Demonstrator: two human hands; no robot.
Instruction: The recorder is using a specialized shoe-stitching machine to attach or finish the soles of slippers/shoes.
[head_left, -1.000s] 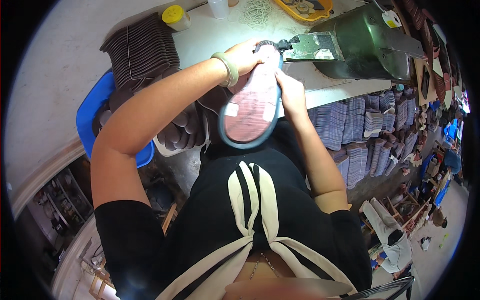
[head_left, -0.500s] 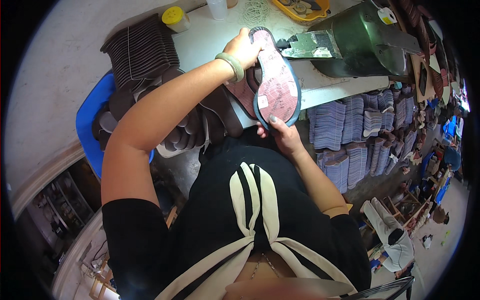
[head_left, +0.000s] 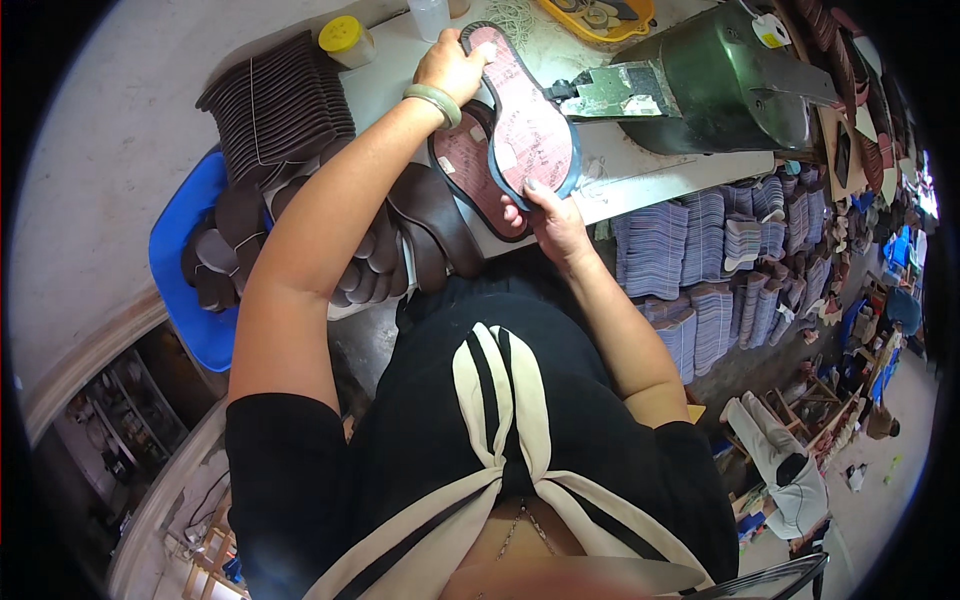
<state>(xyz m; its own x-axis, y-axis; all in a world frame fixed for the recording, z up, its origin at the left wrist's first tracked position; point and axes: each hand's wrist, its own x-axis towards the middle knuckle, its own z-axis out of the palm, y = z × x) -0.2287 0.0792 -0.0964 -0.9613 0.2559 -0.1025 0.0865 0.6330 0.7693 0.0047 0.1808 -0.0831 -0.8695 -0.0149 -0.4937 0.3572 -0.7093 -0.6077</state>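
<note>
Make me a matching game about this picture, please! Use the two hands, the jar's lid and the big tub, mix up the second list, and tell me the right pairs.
Column one
1. Left hand
2. Right hand
3. Jar lid
4. Tub

Column two
A. Blue
B. At the wide end of the held pink sole
C. Yellow
D. At the narrow end of the held pink sole

Right pairs: 1-D, 2-B, 3-C, 4-A
</note>
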